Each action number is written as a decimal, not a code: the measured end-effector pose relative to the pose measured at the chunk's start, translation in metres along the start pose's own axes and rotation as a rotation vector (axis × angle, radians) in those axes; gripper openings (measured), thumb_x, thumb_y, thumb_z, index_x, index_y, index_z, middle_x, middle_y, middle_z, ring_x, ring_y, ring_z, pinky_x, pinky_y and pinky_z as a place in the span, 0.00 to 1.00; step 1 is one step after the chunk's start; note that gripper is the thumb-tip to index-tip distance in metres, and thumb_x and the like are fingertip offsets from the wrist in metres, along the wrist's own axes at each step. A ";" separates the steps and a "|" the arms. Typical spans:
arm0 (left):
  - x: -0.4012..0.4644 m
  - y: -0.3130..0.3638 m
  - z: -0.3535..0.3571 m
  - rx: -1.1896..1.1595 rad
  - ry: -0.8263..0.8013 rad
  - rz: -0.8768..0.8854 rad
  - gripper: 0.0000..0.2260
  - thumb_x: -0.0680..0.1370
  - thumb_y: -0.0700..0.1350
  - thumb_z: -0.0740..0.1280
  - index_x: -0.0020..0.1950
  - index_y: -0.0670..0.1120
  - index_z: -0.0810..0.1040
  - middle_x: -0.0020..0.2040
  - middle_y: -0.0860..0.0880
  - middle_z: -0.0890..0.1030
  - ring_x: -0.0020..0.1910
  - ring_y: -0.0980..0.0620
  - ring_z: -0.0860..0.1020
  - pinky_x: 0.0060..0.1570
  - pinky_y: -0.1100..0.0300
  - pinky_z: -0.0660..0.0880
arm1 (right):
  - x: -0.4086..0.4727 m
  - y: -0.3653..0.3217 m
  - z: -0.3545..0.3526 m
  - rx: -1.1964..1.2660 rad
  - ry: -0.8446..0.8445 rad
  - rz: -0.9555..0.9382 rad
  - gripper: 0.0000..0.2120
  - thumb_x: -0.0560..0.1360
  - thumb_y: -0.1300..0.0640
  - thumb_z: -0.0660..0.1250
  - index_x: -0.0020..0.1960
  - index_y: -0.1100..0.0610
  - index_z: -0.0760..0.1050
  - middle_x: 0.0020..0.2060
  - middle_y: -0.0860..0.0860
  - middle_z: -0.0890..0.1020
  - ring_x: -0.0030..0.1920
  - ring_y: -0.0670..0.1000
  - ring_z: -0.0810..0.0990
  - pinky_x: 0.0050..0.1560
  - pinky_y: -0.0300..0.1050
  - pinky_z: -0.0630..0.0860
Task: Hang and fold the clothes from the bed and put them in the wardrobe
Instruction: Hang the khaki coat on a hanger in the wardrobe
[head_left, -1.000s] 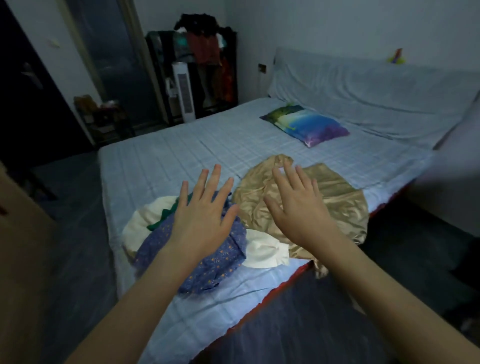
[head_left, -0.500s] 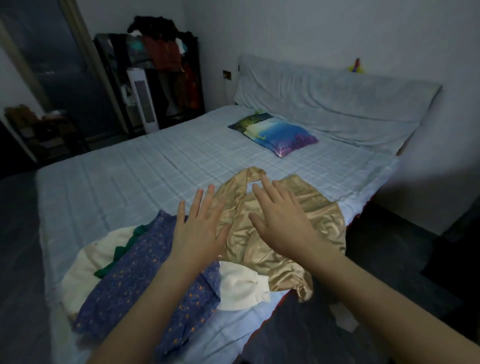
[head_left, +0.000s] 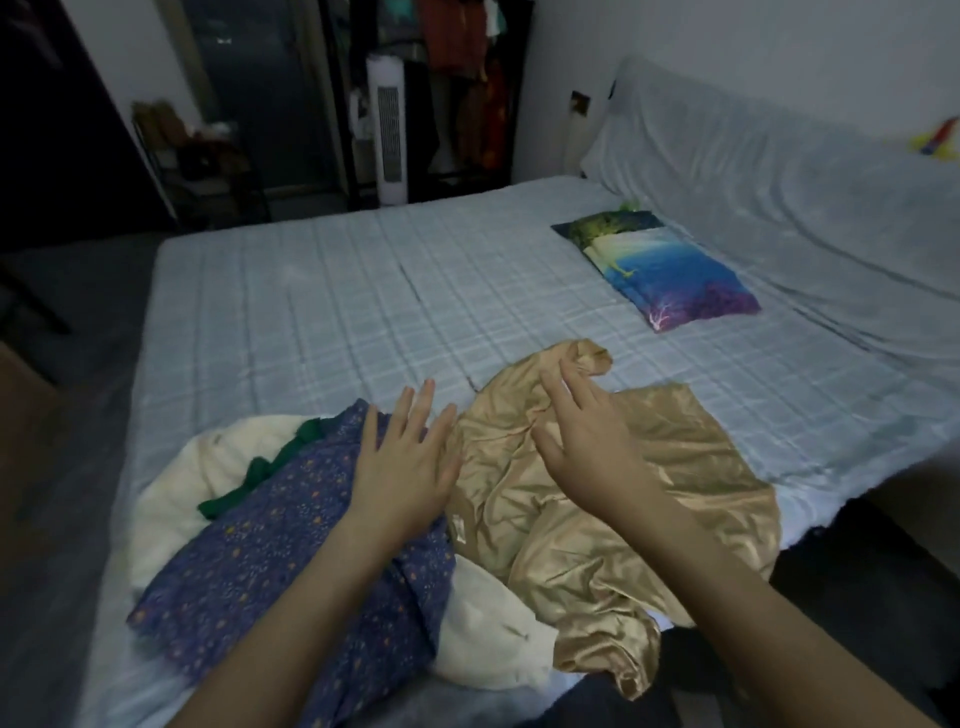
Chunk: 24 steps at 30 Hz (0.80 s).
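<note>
While the clothes are all still lying in a loose heap at the near edge of the bed, the person is reaching over them with both hands. The left hand is hovering with straight, spread fingers where the blue floral garment meets the gold satin garment; the right hand is stretching over the gold satin, fingers apart and gripping nothing. Whether either palm is touching cloth cannot be told. A cream garment and a green piece are showing beneath the blue one. Judging by this, nothing is folded or hung yet; sorting is only starting, and everything is waiting to go to the wardrobe across the room.
</note>
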<state>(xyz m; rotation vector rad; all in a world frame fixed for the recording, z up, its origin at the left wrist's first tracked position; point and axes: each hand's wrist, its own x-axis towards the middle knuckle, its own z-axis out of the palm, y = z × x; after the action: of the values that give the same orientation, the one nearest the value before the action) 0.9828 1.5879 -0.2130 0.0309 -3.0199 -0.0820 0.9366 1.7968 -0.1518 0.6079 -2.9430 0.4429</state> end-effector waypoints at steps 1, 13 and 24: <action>0.006 -0.002 0.007 -0.002 -0.002 -0.024 0.30 0.78 0.63 0.46 0.76 0.53 0.66 0.80 0.47 0.56 0.78 0.46 0.56 0.73 0.37 0.52 | 0.007 0.006 0.006 0.014 -0.004 0.000 0.31 0.75 0.49 0.59 0.75 0.59 0.62 0.75 0.60 0.61 0.73 0.62 0.62 0.69 0.61 0.64; 0.060 0.034 0.089 -0.055 -0.144 -0.457 0.32 0.76 0.62 0.44 0.76 0.52 0.66 0.80 0.47 0.57 0.78 0.47 0.57 0.73 0.41 0.42 | 0.104 0.083 0.094 0.129 -0.291 -0.270 0.31 0.76 0.55 0.63 0.77 0.56 0.58 0.77 0.55 0.58 0.75 0.57 0.60 0.73 0.56 0.60; 0.062 0.094 0.198 -0.233 -0.244 -0.939 0.22 0.71 0.58 0.59 0.58 0.47 0.79 0.65 0.43 0.77 0.61 0.42 0.76 0.57 0.42 0.72 | 0.161 0.129 0.222 0.175 -0.634 -0.590 0.30 0.67 0.55 0.58 0.69 0.61 0.70 0.69 0.62 0.70 0.66 0.63 0.71 0.66 0.58 0.70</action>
<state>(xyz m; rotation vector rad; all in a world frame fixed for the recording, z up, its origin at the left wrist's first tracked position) 0.8956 1.6906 -0.3971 1.4799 -2.8901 -0.5402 0.7279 1.7825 -0.3712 1.8671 -3.0309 0.5070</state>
